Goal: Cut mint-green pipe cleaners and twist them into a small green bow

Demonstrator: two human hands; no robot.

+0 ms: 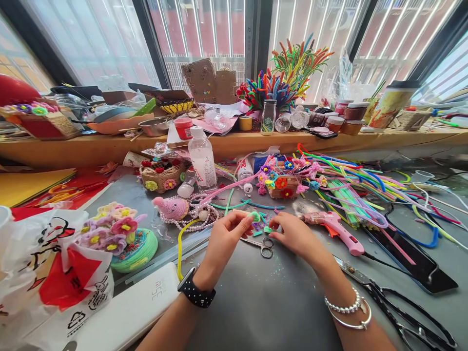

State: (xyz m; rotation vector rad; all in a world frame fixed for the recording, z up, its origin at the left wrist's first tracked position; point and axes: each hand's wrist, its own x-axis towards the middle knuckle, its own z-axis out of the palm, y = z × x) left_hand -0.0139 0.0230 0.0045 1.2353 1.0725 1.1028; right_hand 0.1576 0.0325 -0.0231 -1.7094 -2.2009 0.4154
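Note:
My left hand [231, 230] pinches a small light-green fuzzy pipe-cleaner piece [255, 216] between thumb and fingertips. Facing it, my right hand [297, 235] has its fingertips closed on another green fuzzy piece [268, 229]. The two pieces are slightly apart. Just below them, small metal scissors [266, 247] lie on the grey table [252, 302], their blades partly behind my left hand. Purple and green pipe-cleaner scraps [259, 226] are scattered between my hands. To the right of my right hand rests a pink glue gun [345, 233].
Large black-handled scissors [405, 312] and a dark phone-like slab [413, 258] lie at right. Pipe cleaners [351, 195] pile behind. At left are a white box [142, 307], a plastic bag [47, 263] and a flower-topped green piece [137, 248]. A bottle [202, 161] stands behind.

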